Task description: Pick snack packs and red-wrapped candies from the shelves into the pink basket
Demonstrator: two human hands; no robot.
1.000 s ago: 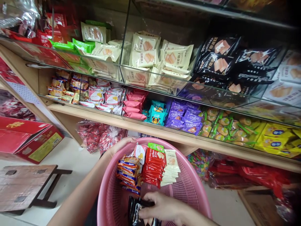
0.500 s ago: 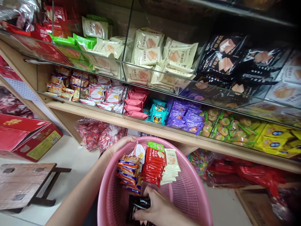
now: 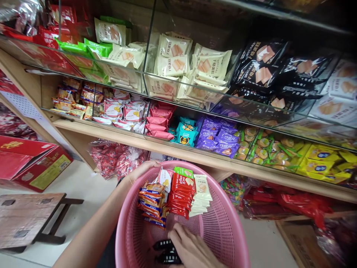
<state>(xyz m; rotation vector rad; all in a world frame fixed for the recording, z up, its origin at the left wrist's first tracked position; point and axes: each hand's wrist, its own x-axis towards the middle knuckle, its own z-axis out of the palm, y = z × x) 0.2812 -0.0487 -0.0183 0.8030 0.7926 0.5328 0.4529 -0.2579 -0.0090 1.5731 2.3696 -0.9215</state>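
A pink plastic basket (image 3: pixel 120 223) is in front of me, its far rim gripped by my left hand (image 3: pixel 145 169). Inside it, orange-and-blue snack packets (image 3: pixel 152 203) stand stacked at the left, beside a white packet (image 3: pixel 165 179). Red packets (image 3: pixel 180 197) with a green one (image 3: pixel 183 172) behind them fill the middle, and cream cake packets (image 3: pixel 201 193) lean at their right. Low in the basket, my right hand (image 3: pixel 188 245) has its fingers curled against the black snack packets (image 3: pixel 167 251); its thumb and part of the packets are hidden.
Glass-fronted shelves (image 3: pixel 111 130) of sorted snack packets run across the view just beyond the basket. Bagged red sweets (image 3: pixel 131 162) lie under the lowest shelf. At left are a red carton (image 3: pixel 33 162) and a low wooden stool (image 3: pixel 28 219). A cardboard box (image 3: pixel 301 245) sits at lower right.
My right hand has turned over and moved slightly right and down, with the black packets now lower in the basket. My left hand stays on the rim.
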